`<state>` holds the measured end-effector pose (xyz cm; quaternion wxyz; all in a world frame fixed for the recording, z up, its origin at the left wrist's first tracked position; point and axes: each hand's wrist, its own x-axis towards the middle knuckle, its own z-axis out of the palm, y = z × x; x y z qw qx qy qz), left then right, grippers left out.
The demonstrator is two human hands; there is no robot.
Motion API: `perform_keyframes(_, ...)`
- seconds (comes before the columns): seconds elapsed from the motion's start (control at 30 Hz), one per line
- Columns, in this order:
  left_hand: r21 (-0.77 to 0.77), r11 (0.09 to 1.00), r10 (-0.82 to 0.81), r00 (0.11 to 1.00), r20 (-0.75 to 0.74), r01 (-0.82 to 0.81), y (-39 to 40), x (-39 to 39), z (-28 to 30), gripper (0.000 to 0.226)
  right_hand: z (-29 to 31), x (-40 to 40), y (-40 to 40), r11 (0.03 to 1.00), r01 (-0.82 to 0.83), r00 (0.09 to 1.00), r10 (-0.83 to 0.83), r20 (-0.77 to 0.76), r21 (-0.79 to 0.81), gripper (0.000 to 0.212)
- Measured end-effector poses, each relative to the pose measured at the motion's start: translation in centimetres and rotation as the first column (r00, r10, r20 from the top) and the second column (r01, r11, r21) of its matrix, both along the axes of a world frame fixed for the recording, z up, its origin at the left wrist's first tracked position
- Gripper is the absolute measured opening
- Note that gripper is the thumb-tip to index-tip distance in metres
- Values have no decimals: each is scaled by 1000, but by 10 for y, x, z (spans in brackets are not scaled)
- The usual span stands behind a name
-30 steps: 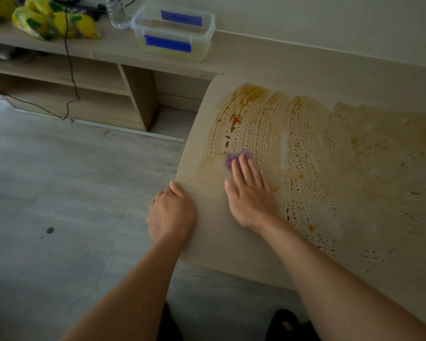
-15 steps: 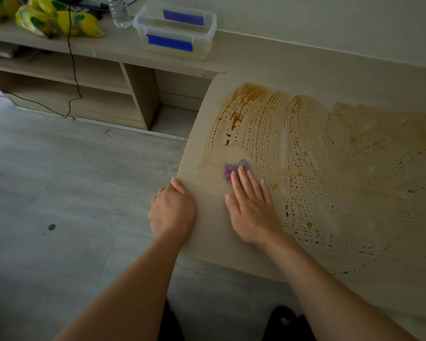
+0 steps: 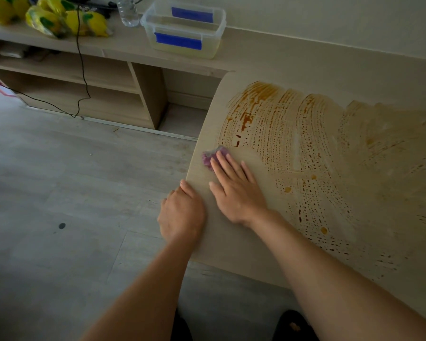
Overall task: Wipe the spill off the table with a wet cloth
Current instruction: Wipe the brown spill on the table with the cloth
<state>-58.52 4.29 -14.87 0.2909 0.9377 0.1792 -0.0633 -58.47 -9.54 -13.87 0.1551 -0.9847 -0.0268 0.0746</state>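
Cloth [image 3: 213, 156] under flat right hand [image 3: 236, 190] near table [image 3: 221, 237] edge.

We see surface [image 3: 231, 232] at right, floor [image 3: 59, 180] at left. Spill [image 3: 305, 156] spreads across surface, right of cloth [image 3: 210, 156]. Right hand [image 3: 236, 190] flat on cloth near left edge. Left hand [image 3: 181, 215] on that edge, beside right hand. Container [image 3: 185, 30], bottle [image 3: 128, 11] on shelf [image 3: 59, 70] behind, left.
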Motion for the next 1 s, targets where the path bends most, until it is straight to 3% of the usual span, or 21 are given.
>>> perform_keyframes(0.3, -20, 1000, -9, 1000, -8, 9, 1, -2, 4, 75, 1, -21, -32, 983, 177, 983, -180, -39, -56, 61)
perform_keyframes(0.53, -21, 1000, -16, 1000, 8, 16, 1, -2, 1, 76, -5, -58, -22, 995, 72, 997, -73, -17, -73, 61)
perform_keyframes(0.77, -8, 1000, 15, 1000, 16, -15, 0, 0, 0, 74, -1, 17, -16, 982, 176, 983, -179, -43, -64, 63)
perform_keyframes(0.87, -12, 1000, 8, 1000, 2, -8, 0, 1, 1, 73, 3, 28, 6, 994, 105, 992, -105, -63, -14, 61)
perform_keyframes(1.0, -35, 999, -7, 1000, -9, 7, 1, 0, 3, 75, 4, -17, 2, 997, -71, 996, 73, -61, 29, 61)
